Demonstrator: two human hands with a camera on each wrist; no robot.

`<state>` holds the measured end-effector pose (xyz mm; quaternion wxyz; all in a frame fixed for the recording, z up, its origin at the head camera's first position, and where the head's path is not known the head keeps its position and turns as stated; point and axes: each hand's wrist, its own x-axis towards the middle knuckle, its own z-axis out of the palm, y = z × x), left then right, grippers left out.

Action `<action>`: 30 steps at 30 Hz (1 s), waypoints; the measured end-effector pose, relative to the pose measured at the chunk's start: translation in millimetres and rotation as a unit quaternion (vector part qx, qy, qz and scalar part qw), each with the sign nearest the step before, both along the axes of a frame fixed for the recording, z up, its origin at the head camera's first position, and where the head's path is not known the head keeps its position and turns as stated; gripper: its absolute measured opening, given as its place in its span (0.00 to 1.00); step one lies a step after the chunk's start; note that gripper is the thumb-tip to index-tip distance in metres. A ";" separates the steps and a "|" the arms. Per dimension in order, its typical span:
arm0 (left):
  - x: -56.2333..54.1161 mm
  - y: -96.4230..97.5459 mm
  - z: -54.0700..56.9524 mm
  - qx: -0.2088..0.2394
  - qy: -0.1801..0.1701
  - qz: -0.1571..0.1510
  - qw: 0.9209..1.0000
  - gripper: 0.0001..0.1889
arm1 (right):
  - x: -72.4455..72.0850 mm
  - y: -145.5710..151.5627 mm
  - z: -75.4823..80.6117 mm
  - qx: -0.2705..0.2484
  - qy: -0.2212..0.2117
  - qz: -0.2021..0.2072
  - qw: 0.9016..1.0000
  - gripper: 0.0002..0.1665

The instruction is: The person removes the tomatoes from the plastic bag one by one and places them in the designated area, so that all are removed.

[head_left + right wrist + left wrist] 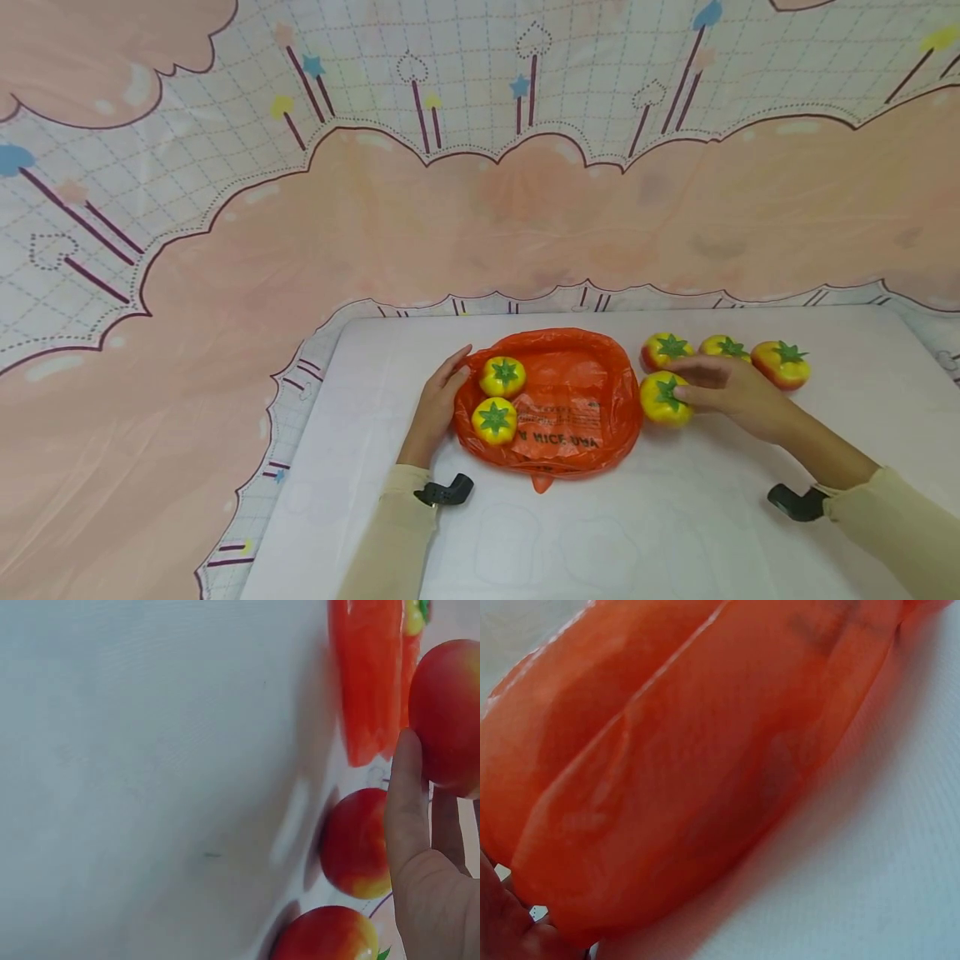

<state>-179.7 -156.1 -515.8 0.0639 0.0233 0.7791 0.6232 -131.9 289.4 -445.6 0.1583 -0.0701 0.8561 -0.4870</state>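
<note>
An orange-red plastic bag (573, 379), its mouth spread wide and its rim rolled into a ring, sits on the white table. Inside its left part lie two yellow tomatoes with green star-shaped tops, one tomato (502, 377) behind the other (494, 421). My left hand (433, 410) rests against the bag's left side, fingers fairly straight. Just off the bag's right rim, my right hand (738, 396) holds a tomato (662, 402) between thumb and fingers. In the right wrist view, this tomato (454, 716) shows its red underside.
Behind the right hand, three more red-and-yellow tomatoes stand in a row: a left one (663, 348), a partly covered middle one (726, 346) and a right one (782, 364). The white table (570, 542) ends at a patterned cloth backdrop (525, 225).
</note>
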 end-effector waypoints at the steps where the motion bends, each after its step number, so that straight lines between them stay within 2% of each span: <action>1: 0.1 0.1 0.2 0.001 0.000 0.000 1.000 0.27 | 0.7 0.9 -0.1 0.000 0.001 -0.001 1.000 0.31; 11: 0.2 0.9 0.8 0.001 -0.008 0.005 1.000 0.26 | 4.5 11.1 -7.4 0.026 0.004 -0.006 1.000 0.29; 21: 1.8 1.5 2.6 0.005 -0.009 0.005 1.000 0.26 | 5.4 20.8 -12.8 0.020 0.003 -0.011 1.000 0.29; 30: 0.7 2.2 1.8 0.002 -0.007 0.006 1.000 0.26 | 5.5 25.4 -15.2 0.037 -0.003 -0.002 0.999 0.28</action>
